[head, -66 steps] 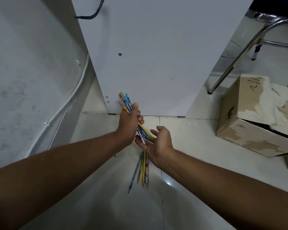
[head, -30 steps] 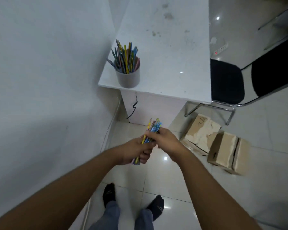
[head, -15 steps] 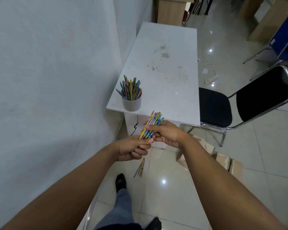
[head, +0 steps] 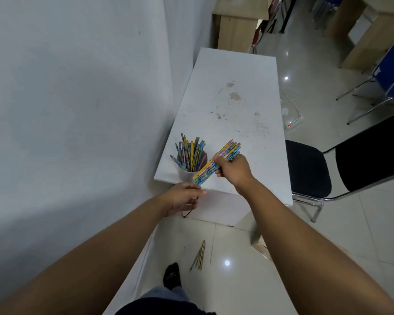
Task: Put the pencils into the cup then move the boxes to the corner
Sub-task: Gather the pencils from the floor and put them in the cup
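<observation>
both arms extended forward. right hand (head: 233, 170) raised, fingers curled closed around a bundle of pencils (head: 216, 164). left hand (head: 182, 198) lower, loosely curled, fingertips at the bundle's lower end.

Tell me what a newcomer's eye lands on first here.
First the bright bundle of pencils held by the right hand over the white table's near edge. Beside it stands a cup bristling with more pencils. A few stray pencils lie on the floor below.
</observation>
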Demonstrator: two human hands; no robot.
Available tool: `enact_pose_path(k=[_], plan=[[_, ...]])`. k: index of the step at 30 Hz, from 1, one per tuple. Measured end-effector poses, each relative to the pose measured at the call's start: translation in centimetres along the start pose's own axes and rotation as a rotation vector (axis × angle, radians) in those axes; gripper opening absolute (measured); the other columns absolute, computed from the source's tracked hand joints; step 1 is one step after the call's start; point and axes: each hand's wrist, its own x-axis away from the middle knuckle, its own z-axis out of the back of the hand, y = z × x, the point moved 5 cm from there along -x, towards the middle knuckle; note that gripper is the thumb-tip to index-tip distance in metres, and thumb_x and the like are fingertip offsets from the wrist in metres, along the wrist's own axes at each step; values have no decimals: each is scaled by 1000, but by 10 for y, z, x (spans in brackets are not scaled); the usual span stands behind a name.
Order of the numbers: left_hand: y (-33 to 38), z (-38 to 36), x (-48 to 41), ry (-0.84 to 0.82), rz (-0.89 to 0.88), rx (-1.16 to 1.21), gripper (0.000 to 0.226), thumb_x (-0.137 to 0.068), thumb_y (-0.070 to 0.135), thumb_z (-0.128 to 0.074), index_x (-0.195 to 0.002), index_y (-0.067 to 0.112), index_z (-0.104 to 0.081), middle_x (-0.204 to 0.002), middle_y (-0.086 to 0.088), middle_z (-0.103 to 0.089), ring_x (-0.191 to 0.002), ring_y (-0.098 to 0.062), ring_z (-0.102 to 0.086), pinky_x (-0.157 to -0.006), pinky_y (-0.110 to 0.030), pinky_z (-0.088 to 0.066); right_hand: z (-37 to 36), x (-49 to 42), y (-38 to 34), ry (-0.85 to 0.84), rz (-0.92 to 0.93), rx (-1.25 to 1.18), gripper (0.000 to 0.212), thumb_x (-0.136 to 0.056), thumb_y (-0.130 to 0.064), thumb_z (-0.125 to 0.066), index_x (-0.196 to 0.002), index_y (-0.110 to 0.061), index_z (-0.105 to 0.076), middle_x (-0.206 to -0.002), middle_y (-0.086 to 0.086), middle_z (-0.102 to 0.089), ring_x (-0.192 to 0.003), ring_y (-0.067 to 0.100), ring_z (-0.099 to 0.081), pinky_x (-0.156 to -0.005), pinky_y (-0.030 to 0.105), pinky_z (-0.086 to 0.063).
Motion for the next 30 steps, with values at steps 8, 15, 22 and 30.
enact_pose_path(k=[8,15,22,30], plan=[[22,63,-36,173,112,-266,18,-97,27,-72,-110,15,-68,-97,-3,-69,-81,-13,-67,-61,-26,-56,-41,-70,-31,85,204,283,18,-99,-31,-70,-98,-13,-71,-90,3,-76,-85,26,-74,-70,35,-59],[30,80,-47,186,125,-369,20,-99,28,-67,-114,14,-66,-99,-1,-68,-79,-10,-67,-56,-22,-52,-84,-83,-8,-62,260,588,24,-101,-24,-66,-119,-9,-70,-113,13,-76,-107,34,-68,-86,36,-52],[42,82,-49,239,25,-404,26,-99,17,-64,-123,7,-63,-101,-4,-67,-76,-14,-65,-56,-24,-48,-97,-81,3,-12,142,554,45,-89,-19,-79,-129,-7,-62,-122,15,-68,-112,34,-65,-86,29,-47],[50,77,-36,325,-115,-450,16,-97,9,-63,-112,7,-68,-103,-11,-70,-79,-21,-68,-60,-19,-55,-83,-51,-5,16,220,511,64,-88,-11,-71,-149,-12,-51,-137,16,-57,-126,31,-58,-95,26,-42]])
